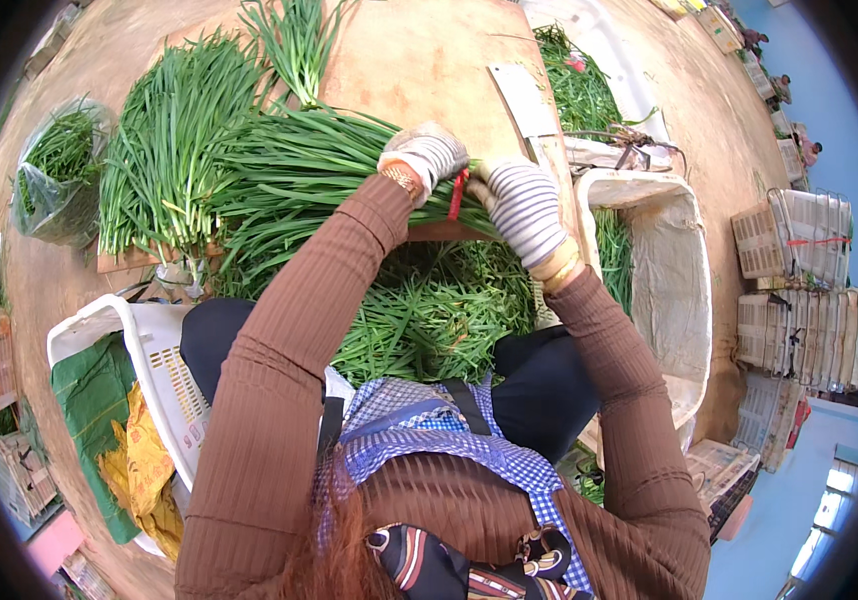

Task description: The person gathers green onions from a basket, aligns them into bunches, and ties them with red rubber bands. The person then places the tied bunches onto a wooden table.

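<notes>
A large bundle of garlic chives (301, 169) lies across the front of a wooden board (429, 56), its leaf tips pointing left. Over its stem part, my left hand (429, 154) in a striped knit glove grips it from above. A red tie (459, 195) crosses the stems between my two hands. My right hand (522, 202), gloved alike, closes around the stem ends just right of the tie; its palm side is hidden. At the board's right edge rests a cleaver (522, 101) with a broad blade. More chives (181, 142) are heaped on the left, and a smaller bunch (301, 49) lies behind.
Loose green trimmings (436, 322) fill the space between my knees. A white plastic crate (665, 300) stands at right, another crate (166, 337) at left with green and yellow sacks. A clear bag of greens (61, 172) sits farther left. Stacked crates (800, 322) line the far right.
</notes>
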A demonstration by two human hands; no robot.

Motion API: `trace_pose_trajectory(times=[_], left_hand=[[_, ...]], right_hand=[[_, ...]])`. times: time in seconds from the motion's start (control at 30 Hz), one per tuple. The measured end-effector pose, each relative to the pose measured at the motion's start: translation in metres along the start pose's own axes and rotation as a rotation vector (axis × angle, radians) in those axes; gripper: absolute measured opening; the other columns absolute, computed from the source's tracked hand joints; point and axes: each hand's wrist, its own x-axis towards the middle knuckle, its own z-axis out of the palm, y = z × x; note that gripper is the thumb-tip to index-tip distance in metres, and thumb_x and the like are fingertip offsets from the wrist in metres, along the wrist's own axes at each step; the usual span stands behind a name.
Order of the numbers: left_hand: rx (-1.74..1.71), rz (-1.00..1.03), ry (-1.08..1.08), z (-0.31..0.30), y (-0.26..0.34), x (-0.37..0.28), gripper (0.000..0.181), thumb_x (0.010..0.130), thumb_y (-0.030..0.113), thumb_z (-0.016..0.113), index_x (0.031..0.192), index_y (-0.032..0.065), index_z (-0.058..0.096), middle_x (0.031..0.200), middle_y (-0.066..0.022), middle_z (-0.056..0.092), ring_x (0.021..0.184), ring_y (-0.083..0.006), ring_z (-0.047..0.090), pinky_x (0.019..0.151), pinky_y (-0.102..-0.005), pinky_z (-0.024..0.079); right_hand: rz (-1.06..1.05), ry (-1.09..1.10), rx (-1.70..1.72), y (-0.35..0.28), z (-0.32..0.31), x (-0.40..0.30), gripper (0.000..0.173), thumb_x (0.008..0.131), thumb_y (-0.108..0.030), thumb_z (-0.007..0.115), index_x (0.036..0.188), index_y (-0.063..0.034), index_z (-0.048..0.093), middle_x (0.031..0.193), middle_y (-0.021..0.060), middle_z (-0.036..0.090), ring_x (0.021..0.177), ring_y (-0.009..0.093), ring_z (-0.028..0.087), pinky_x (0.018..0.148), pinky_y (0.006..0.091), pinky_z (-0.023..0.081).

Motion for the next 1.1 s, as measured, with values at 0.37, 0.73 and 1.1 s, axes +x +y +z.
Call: trace_pose_trajectory(times=[0.37, 0.73, 1.1], left_hand=[[-0.069, 0.340, 0.335, -0.015, -0.034, -0.032, 0.056, 0.065, 0.050, 0.065, 0.108, 0.0141, 0.061, 0.106, -0.0097, 0.062, 0.103, -0.0230, 0.057, 0.098, -0.0368, 0.034], [0.124, 0.463, 0.331, 0.011, -0.001, -0.051, 0.051, 0.056, 0.044, 0.072, 0.086, 0.0037, 0.062, 0.084, -0.0170, 0.064, 0.083, -0.0292, 0.063, 0.074, -0.0354, 0.051], [-2.104, 0.533, 0.467, -0.033, 0.020, -0.107, 0.066, 0.073, 0.042, 0.066, 0.117, -0.0018, 0.044, 0.112, -0.0164, 0.051, 0.104, -0.0255, 0.051, 0.092, -0.0375, 0.038]], right_hand=[[0.272, -0.187, 0.273, 0.003, 0.013, 0.021, 0.027, 0.074, -0.027, 0.064, 0.089, -0.0056, 0.058, 0.080, 0.0160, 0.061, 0.077, 0.032, 0.058, 0.069, 0.0390, 0.046], [-0.160, -0.166, -0.161, -0.003, -0.038, 0.015, 0.013, 0.070, -0.013, 0.060, 0.081, -0.0098, 0.056, 0.075, 0.0117, 0.058, 0.066, 0.025, 0.060, 0.056, 0.0355, 0.047], [-0.344, 0.788, -0.077, -0.054, -0.176, 0.089, 0.009, 0.074, -0.015, 0.062, 0.079, -0.0082, 0.059, 0.067, 0.0081, 0.058, 0.063, 0.025, 0.058, 0.054, 0.0331, 0.046]])
